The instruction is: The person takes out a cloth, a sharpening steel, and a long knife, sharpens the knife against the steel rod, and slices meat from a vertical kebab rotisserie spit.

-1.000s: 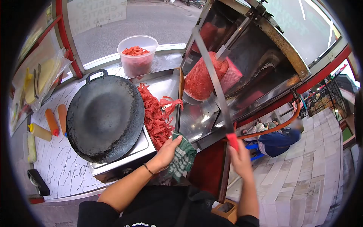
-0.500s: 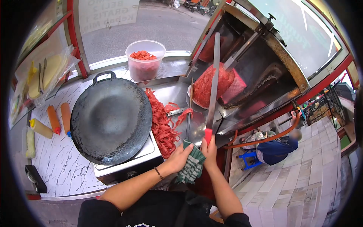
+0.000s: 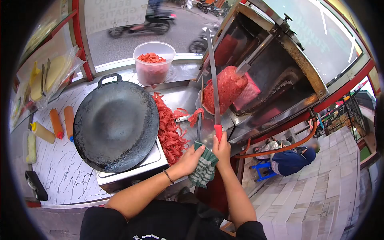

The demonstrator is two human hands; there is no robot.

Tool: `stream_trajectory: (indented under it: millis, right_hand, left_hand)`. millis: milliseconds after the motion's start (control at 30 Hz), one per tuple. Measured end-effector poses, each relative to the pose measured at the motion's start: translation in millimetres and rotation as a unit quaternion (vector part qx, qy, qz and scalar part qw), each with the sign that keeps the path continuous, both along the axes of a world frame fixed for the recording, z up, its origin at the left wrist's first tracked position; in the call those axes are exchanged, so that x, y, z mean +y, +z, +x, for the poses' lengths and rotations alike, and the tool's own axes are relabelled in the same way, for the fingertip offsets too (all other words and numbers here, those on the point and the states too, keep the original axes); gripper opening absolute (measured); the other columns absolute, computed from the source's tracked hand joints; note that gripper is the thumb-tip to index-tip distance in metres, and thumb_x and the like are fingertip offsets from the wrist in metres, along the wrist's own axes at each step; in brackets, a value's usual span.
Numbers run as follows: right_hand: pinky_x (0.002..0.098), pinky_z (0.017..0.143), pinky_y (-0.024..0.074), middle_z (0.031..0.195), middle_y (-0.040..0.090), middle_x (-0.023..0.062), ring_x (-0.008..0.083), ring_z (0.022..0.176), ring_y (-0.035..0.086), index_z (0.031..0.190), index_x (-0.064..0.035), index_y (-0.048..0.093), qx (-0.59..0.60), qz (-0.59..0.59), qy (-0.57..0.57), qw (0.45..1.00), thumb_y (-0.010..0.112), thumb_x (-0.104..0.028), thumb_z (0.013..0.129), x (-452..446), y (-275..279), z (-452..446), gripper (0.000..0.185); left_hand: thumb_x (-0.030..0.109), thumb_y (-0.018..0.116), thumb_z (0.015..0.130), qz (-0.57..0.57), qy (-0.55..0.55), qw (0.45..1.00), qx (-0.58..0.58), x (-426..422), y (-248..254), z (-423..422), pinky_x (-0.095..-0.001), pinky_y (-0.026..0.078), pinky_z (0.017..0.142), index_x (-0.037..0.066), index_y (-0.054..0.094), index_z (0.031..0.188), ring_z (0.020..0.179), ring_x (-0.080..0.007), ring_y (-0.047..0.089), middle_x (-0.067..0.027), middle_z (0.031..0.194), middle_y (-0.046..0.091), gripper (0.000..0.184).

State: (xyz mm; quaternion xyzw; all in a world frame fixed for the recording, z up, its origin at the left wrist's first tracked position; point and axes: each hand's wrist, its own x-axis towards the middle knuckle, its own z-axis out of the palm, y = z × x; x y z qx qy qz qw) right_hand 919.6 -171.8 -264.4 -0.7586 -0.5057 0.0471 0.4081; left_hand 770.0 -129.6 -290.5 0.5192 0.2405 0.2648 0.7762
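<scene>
Knife (image 3: 213, 76) has swung left, now crossing before the left part of the meat cone (image 3: 229, 90); right hand (image 3: 222, 150) closed round its red handle (image 3: 218, 133); left hand (image 3: 191, 161) clasping a checked cloth (image 3: 204, 170), thin rod (image 3: 199, 133) rising beyond; left of the cone, shredded meat (image 3: 170, 134), then a wok (image 3: 116, 124).

I watch through one camera worn on the person's head, facing forward and steeply down over the chest, so the black shirt (image 3: 160, 222) sits at six o'clock. It is close: the left hand (image 3: 190, 161) and right hand (image 3: 222, 150) come just below the middle of my view. The wide lens bends straight lines and leaves the corners dark. I get the worktop (image 3: 60, 180) at eight o'clock, the street (image 3: 186, 36) at twelve, the grill (image 3: 288, 66) at two and the floor (image 3: 304, 188) at four.
</scene>
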Motion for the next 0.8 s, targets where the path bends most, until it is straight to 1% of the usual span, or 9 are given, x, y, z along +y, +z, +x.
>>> stream_trajectory:
  millis: [100, 167, 400, 500, 567, 667, 700, 767, 800]
  right_hand:
    - [0.0522, 0.063, 0.0465, 0.081, 0.061, 0.0302, 0.0491, 0.083, 0.062, 0.115, -0.002, 0.047, 0.03, 0.01, 0.012, 0.999, 0.052, -0.015, 0.096, -41.3, -42.2, 0.8, 0.023]
    - [0.0504, 0.072, 0.0484, 0.09, 0.062, 0.0323, 0.0484, 0.092, 0.061, 0.124, -0.005, 0.046, 0.03, -0.027, 0.034, 0.999, 0.049, -0.013, 0.095, -71.7, -42.3, -13.2, 0.031]
    - [0.0549, 0.068, 0.0442, 0.09, 0.061, 0.0312, 0.0506, 0.089, 0.058, 0.118, -0.002, 0.046, -0.005, -0.065, 0.047, 0.997, 0.051, -0.008, 0.092, -42.0, -17.2, 13.6, 0.027]
    - [0.0558, 0.068, 0.0431, 0.088, 0.061, 0.031, 0.0512, 0.087, 0.058, 0.112, -0.0013, 0.046, -0.016, -0.079, 0.02, 0.997, 0.052, -0.011, 0.094, -87.1, -27.8, 9.0, 0.022]
    - [0.0564, 0.066, 0.0426, 0.085, 0.06, 0.0301, 0.0508, 0.083, 0.058, 0.107, -0.0013, 0.045, -0.023, -0.128, 0.021, 0.991, 0.053, -0.015, 0.095, -114.2, -29.0, 18.3, 0.019]
    - [0.0551, 0.062, 0.0414, 0.076, 0.059, 0.028, 0.0497, 0.076, 0.058, 0.104, -0.003, 0.045, -0.071, -0.161, 0.019, 0.984, 0.054, -0.021, 0.096, -94.8, 16.3, 22.8, 0.021]
    - [0.0554, 0.063, 0.0413, 0.076, 0.059, 0.0276, 0.05, 0.077, 0.058, 0.101, -0.0027, 0.044, -0.065, -0.183, 0.027, 0.981, 0.054, -0.022, 0.096, -94.8, 22.5, 29.8, 0.022]
    - [0.0544, 0.064, 0.0423, 0.077, 0.06, 0.0279, 0.0495, 0.079, 0.058, 0.103, -0.0024, 0.046, -0.063, -0.212, 0.031, 0.975, 0.055, -0.022, 0.095, -114.8, 40.3, 35.7, 0.023]
    - [0.0542, 0.065, 0.0432, 0.079, 0.061, 0.0279, 0.0497, 0.082, 0.058, 0.106, -0.0031, 0.046, -0.067, -0.217, 0.047, 0.973, 0.055, -0.022, 0.095, -134.2, 41.6, 46.6, 0.024]
  left_hand:
    - [0.033, 0.042, 0.102, 0.028, 0.032, 0.999, 0.008, 10.2, -7.9, 6.7, -0.0322, 0.046, 0.081, -0.001, 0.055, 0.104, 0.084, -0.0125, 0.056, -0.0045, 0.089, 0.062, 0.036]
    - [0.033, 0.043, 0.102, 0.046, 0.021, 0.999, 0.002, 19.7, -1.4, 7.3, -0.0323, 0.047, 0.08, -0.001, 0.057, 0.103, 0.082, -0.0127, 0.056, -0.0045, 0.086, 0.063, 0.037]
    - [0.036, 0.042, 0.102, -0.01, 0.046, 0.999, 0.023, 21.1, 5.9, 18.5, -0.0317, 0.048, 0.076, 0.0, 0.059, 0.098, 0.078, -0.0135, 0.059, -0.0048, 0.085, 0.065, 0.041]
    - [0.041, 0.043, 0.1, -0.25, -0.026, 0.965, -0.069, 27.7, 32.9, 9.3, -0.0332, 0.054, 0.072, 0.001, 0.064, 0.098, 0.074, -0.0172, 0.067, -0.0084, 0.088, 0.069, 0.045]
    - [0.043, 0.045, 0.099, -0.281, -0.02, 0.956, -0.084, 32.0, 30.2, 10.0, -0.0356, 0.057, 0.069, 0.002, 0.065, 0.099, 0.073, -0.0204, 0.069, -0.0103, 0.09, 0.07, 0.045]
    - [0.048, 0.049, 0.096, -0.325, -0.039, 0.938, -0.117, 37.8, 30.2, 3.5, -0.0327, 0.057, 0.071, 0.005, 0.065, 0.102, 0.074, -0.0213, 0.068, -0.0092, 0.093, 0.07, 0.047]
    - [0.043, 0.049, 0.097, -0.342, -0.048, 0.925, -0.155, 42.1, 24.7, 0.3, -0.0374, 0.057, 0.073, 0.005, 0.066, 0.099, 0.079, -0.0233, 0.069, -0.0119, 0.093, 0.071, 0.042]
    - [0.04, 0.049, 0.098, -0.37, -0.101, 0.882, -0.273, 50.6, 2.5, 3.2, -0.0377, 0.058, 0.071, 0.007, 0.065, 0.099, 0.079, -0.0249, 0.069, -0.0121, 0.094, 0.07, 0.037]
    - [0.04, 0.049, 0.098, -0.37, -0.102, 0.882, -0.273, 51.3, 7.9, 0.1, -0.0377, 0.058, 0.071, 0.007, 0.065, 0.099, 0.079, -0.0249, 0.069, -0.0121, 0.094, 0.07, 0.037]
